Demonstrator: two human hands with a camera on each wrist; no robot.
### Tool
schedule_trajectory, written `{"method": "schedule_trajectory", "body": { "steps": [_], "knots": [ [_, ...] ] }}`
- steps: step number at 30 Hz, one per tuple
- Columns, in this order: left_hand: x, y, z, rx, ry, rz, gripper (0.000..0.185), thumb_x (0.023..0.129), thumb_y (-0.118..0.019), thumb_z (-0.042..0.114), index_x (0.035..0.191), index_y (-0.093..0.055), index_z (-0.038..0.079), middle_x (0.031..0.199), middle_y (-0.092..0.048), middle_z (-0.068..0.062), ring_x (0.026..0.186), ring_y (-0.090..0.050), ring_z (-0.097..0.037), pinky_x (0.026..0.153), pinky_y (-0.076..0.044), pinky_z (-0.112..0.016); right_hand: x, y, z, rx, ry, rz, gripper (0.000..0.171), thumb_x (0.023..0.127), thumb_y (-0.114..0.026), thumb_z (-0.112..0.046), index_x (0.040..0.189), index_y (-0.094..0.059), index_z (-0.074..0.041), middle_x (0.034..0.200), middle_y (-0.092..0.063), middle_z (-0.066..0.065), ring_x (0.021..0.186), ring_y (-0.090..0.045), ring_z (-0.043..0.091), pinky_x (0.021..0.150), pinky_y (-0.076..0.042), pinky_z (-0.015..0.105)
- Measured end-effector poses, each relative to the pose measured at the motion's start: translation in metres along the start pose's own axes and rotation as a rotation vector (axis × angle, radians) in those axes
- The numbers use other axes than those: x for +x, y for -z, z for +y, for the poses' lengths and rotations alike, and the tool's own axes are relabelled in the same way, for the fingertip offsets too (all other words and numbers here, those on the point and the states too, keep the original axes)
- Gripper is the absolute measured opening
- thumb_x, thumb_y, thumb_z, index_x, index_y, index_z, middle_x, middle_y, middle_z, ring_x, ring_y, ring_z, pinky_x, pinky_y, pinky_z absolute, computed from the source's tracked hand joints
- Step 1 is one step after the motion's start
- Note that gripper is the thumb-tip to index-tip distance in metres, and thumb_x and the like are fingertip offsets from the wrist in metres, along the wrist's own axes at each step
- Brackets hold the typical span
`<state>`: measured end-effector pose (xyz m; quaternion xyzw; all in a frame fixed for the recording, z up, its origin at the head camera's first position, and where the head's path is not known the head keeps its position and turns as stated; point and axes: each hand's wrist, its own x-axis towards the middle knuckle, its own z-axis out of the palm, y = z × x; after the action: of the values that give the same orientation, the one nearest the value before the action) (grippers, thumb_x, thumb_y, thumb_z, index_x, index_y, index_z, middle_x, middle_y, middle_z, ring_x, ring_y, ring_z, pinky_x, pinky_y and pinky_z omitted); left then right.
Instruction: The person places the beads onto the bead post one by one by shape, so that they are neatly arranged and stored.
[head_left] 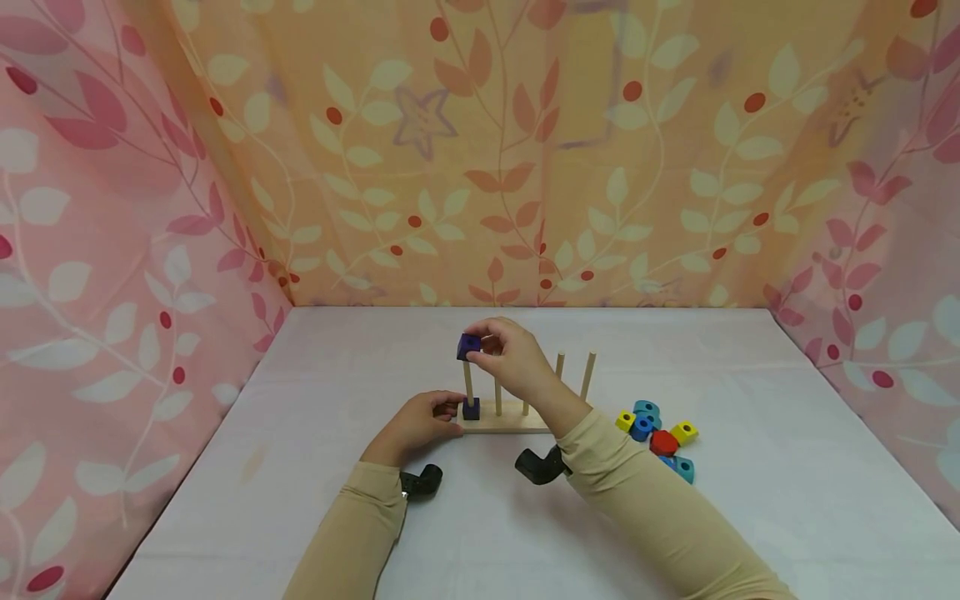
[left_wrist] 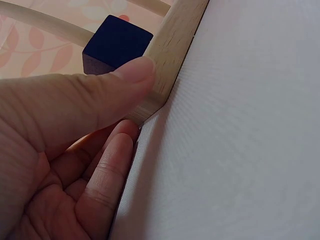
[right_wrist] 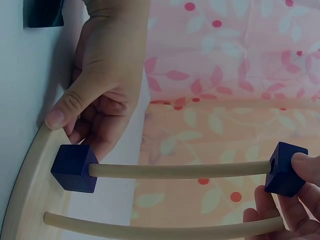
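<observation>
A wooden peg board (head_left: 495, 423) with several upright pegs stands on the table. One dark blue-purple square block (head_left: 471, 409) sits at the foot of its leftmost peg. My right hand (head_left: 517, 358) pinches a second dark block (right_wrist: 286, 169) between thumb and fingers at the top of that same peg, whose tip meets the block's hole in the right wrist view. The left hand (head_left: 420, 423) grips the board's left end, thumb (left_wrist: 135, 72) on the near edge and fingers round the end. Behind the right hand and forearm, parts of the middle pegs are hidden.
To the right of the board lies a loose group of holed blocks: yellow cubes (head_left: 685, 432), a red block (head_left: 664, 442), blue ones (head_left: 642, 428) and teal ones (head_left: 683, 469). Black wrist mounts (head_left: 540, 465) stick out below the hands. Patterned curtains (head_left: 495, 150) enclose the white table (head_left: 337, 358).
</observation>
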<state>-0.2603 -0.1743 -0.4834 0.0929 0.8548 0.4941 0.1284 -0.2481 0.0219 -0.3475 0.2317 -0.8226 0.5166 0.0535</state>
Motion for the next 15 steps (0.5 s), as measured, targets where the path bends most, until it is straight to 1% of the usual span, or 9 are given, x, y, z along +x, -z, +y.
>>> {"method": "schedule_trajectory", "body": {
  "steps": [3,5,12,15],
  "knots": [
    [0.0001,-0.0002,-0.0004,0.003,0.003,0.001,0.049,0.072,-0.077,0.013,0.117,-0.061,0.018,0.107,-0.061,0.0,0.097,-0.056,-0.014,0.088,-0.045,-0.034,0.0002,-0.0013,0.0004,0.037,-0.025,-0.007,0.024,0.083,-0.067,-0.007,0.106,-0.062,-0.008,0.106,-0.055,0.006,0.087,-0.062,0.017,0.07,-0.05,0.028],
    [0.0001,-0.0004,-0.0006,0.009,0.001,0.002,0.049,0.072,-0.077,0.013,0.117,-0.061,0.018,0.107,-0.061,0.0,0.097,-0.056,-0.015,0.087,-0.045,-0.035,0.0005,-0.0023,0.0008,0.048,-0.038,-0.009,0.025,0.083,-0.066,-0.008,0.107,-0.061,-0.008,0.108,-0.054,0.006,0.088,-0.062,0.017,0.07,-0.05,0.027],
    [-0.0003,-0.0004,0.0008,0.014,0.009,0.007,0.048,0.071,-0.077,0.012,0.117,-0.061,0.018,0.108,-0.06,-0.001,0.096,-0.056,-0.015,0.087,-0.045,-0.035,-0.0005,-0.0072,0.0013,0.046,-0.068,0.02,0.028,0.082,-0.067,-0.008,0.109,-0.06,-0.009,0.105,-0.059,0.005,0.088,-0.06,0.017,0.074,-0.05,0.031],
    [-0.0005,0.0,0.0021,0.022,0.003,0.009,0.048,0.071,-0.077,0.012,0.116,-0.061,0.017,0.107,-0.06,-0.001,0.096,-0.056,-0.015,0.087,-0.045,-0.035,-0.0009,-0.0104,0.0031,0.035,-0.087,0.041,0.027,0.082,-0.068,-0.01,0.107,-0.059,-0.009,0.1,-0.062,0.004,0.088,-0.059,0.016,0.078,-0.049,0.032]
  ]
}}
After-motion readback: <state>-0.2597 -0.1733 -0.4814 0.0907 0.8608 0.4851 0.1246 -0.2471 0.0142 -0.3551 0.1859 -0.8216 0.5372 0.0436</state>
